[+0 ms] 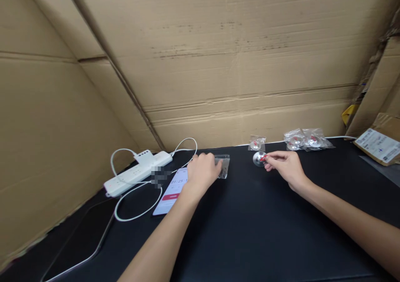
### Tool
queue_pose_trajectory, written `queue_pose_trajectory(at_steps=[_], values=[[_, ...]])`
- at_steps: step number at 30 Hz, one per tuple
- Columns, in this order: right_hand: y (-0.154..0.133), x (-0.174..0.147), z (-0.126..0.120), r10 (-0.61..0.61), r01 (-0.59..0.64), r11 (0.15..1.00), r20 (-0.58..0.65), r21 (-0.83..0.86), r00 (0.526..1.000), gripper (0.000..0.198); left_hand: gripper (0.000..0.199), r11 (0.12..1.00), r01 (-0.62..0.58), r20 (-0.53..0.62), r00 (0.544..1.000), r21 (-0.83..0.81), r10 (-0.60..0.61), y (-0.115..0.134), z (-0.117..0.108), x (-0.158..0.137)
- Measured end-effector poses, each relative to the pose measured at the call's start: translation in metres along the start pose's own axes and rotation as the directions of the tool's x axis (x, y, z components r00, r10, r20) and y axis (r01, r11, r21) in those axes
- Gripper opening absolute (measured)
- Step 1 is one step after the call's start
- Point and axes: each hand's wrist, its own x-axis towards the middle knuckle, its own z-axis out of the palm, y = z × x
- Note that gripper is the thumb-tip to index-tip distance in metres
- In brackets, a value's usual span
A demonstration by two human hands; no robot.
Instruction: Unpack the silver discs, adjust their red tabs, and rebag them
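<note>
My right hand [286, 167] is closed, pinching the red strap of a small shiny metal disc [258, 159] that looks like a finger cymbal. The disc is at or just over the black tabletop; I cannot tell if it touches. My left hand [203, 171] is curled over the left part of a small clear plastic bag [224, 167], its thumb lying on the bag and its other fingertips hidden. Behind the disc, a similar disc in a clear bag [255, 145] lies near the cardboard wall. More bagged discs [295, 141] with red straps lie further right.
A phone [168, 196] showing a timer lies under my left forearm. Left of it are a white power strip [137, 173] with white cables and a dark tablet-like device [83, 236]. A labelled cardboard package [379, 144] sits at right. Cardboard walls [237, 65] stand behind and at left.
</note>
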Motion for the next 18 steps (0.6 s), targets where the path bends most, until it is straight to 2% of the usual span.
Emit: queue_pose_trajectory(at_steps=[3, 6, 9, 11, 13, 18], values=[[-0.001, 0.0, 0.0, 0.104, -0.104, 0.988, 0.009, 0.111, 0.995, 0.024, 0.037, 0.999, -0.028, 0.139, 0.99, 0.025, 0.024, 0.0, 0.006, -0.002], [-0.002, -0.001, -0.002, 0.155, -0.16, 0.972, 0.04, 0.174, 0.987, 0.025, 0.032, 0.99, -0.004, 0.191, 0.981, -0.138, 0.031, 0.005, 0.011, -0.001], [-0.003, -0.002, -0.001, 0.134, -0.141, 0.975, 0.054, 0.171, 0.99, 0.025, 0.025, 0.93, 0.005, 0.147, 0.988, -0.368, 0.052, 0.009, 0.019, 0.002], [-0.005, -0.004, 0.002, 0.073, -0.082, 0.986, 0.068, 0.143, 0.995, 0.025, 0.013, 0.857, -0.013, 0.098, 0.992, -0.516, 0.074, 0.011, 0.025, 0.003], [-0.008, -0.008, 0.005, 0.001, -0.013, 0.994, 0.107, 0.113, 0.994, 0.023, 0.01, 0.769, -0.01, 0.076, 0.994, -0.639, 0.076, 0.014, 0.029, 0.003], [-0.011, -0.022, 0.015, -0.093, 0.079, 0.995, 0.233, 0.068, 0.968, 0.018, 0.011, 0.608, -0.043, 0.008, 0.997, -0.793, 0.081, 0.021, 0.034, 0.003]])
